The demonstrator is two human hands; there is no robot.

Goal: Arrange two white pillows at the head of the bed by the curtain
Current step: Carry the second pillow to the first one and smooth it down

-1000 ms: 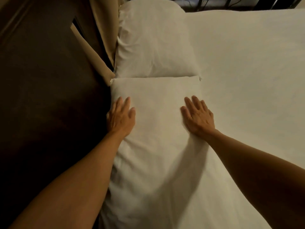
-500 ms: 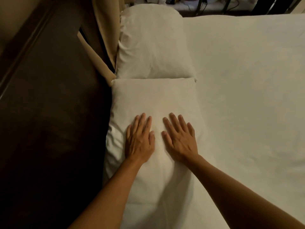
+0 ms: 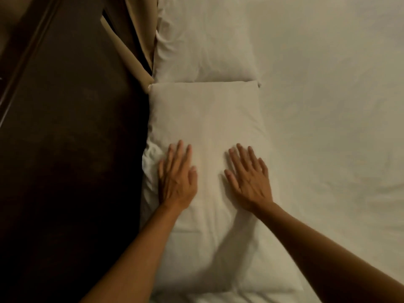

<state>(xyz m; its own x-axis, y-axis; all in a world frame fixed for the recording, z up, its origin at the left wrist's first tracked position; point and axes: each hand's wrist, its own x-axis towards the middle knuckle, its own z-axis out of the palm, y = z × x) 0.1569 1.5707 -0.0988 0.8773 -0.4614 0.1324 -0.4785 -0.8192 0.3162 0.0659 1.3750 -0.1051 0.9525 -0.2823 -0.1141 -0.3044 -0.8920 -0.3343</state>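
Note:
Two white pillows lie end to end along the left edge of the bed (image 3: 328, 106). The far pillow (image 3: 203, 40) rests against the tan curtain (image 3: 140, 36). The near pillow (image 3: 205, 119) touches it at a seam just above the middle of the view. My left hand (image 3: 176, 178) lies flat, fingers spread, on the near pillow's creased left side. My right hand (image 3: 249, 178) lies flat beside it, palm down on the pillow's right half. Neither hand grips anything.
A dark brown surface (image 3: 65, 149) runs along the left of the bed. The curtain's folded hem (image 3: 129, 62) hangs down to the corner where the two pillows meet. The white sheet stretches smooth to the right.
My hands slid back along the near pillow from its middle, came together, then spread apart again. The view has moved closer to the bed.

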